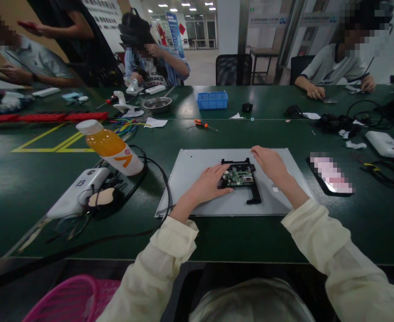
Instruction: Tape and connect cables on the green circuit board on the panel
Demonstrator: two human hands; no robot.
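A green circuit board sits in a black plastic frame on a white panel. My left hand grips the left side of the frame, with its fingers over the top edge and its thumb along the lower edge. Just past the frame's upper right corner is my right hand. Its fingertips are pinched together close to the panel. Whatever they hold, if anything, is too small or hidden to make out. A small white scrap lies on the panel below my right wrist.
Left of the panel stand a bottle of orange drink, a white power bank and a black cable. A phone lies to the right. Beyond are an orange screwdriver, a blue basket and a metal bowl. Several people are across the table.
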